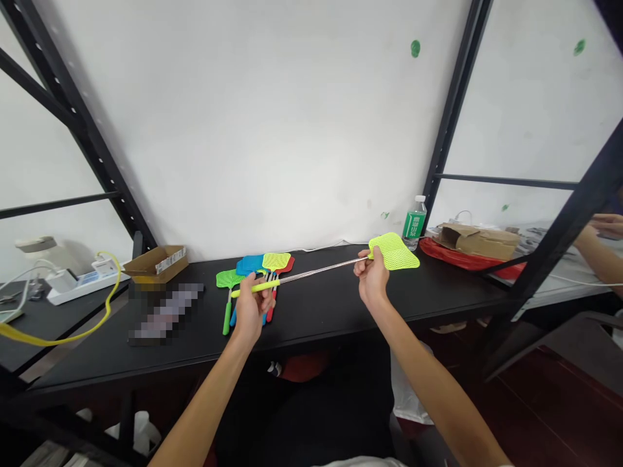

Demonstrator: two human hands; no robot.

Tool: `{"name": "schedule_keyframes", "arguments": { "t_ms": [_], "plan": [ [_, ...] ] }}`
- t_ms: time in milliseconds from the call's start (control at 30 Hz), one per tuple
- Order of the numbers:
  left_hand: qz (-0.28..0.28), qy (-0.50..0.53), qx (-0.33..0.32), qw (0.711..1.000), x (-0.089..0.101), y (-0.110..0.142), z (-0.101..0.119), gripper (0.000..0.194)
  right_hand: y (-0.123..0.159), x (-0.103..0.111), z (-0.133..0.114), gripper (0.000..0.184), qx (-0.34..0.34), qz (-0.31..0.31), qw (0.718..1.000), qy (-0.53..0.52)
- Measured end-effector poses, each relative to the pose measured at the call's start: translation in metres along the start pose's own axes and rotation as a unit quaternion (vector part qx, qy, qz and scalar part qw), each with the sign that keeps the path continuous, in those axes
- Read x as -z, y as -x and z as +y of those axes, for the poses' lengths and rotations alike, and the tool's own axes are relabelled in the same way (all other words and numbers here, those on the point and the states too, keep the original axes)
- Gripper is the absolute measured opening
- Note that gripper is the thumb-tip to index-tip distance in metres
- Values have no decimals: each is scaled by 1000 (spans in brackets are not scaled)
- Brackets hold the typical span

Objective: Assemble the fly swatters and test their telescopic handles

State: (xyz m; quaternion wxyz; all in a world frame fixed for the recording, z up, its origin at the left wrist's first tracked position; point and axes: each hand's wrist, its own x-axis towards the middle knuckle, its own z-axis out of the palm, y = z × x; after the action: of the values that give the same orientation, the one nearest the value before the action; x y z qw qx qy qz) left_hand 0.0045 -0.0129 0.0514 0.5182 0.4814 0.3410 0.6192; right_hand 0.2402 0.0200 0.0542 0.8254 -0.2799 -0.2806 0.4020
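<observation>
Two bare forearms (209, 402) reached up from the bottom edge, both cut off there. Fingers of the left hand (250, 305) were curled round the handle (269, 285) of one yellow-green fly swatter (324, 270), hiding part of it, while the right hand (374, 272) pinched the swatter just below its mesh head (396, 251); it was held slanting above the black table (321, 324), with its thin metal rod (311, 273) bridging the gap between the hands. Behind the left hand lay a heap of swatters (250, 264), overlapping so much that their full number could not be counted: one green head (228, 279), one yellow head (276, 261) and one red head (290, 264) showed, the last mostly covered, with at least one blue head among them. One green handle (226, 318) and one red handle (270, 311) pointed toward the near edge; the blue handles were partly masked by the hand. To the left stood one small cardboard box (156, 263), near a pixelated patch (168, 314) that concealed whatever lay there. One yellow cable (109, 305) ran out of view at the left edge. One bottle (414, 224) with a green label stood just beside the mesh head. Another person's hand (608, 224) showed at the right edge, cut off, its grip impossible to tell.
</observation>
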Motion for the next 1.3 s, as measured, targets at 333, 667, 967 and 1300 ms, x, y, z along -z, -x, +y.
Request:
{"name": "schedule_keyframes", "arguments": {
  "t_ms": [333,667,967,1300],
  "plan": [
    [45,-88,-74,992,22,-8,2,45,-15,6,-14,45,38,27,999,-14],
    [-11,-75,-47,996,17,-5,0,53,-10,4,-12,46,61,8,998,-12],
    [-5,-78,-43,996,12,-2,4,52,1,-4,-12,46,56,6,998,-26],
    [-107,-162,3,981,-11,10,-27,58,42,-22,17,50,18,-51,998,11]
  ]
}}
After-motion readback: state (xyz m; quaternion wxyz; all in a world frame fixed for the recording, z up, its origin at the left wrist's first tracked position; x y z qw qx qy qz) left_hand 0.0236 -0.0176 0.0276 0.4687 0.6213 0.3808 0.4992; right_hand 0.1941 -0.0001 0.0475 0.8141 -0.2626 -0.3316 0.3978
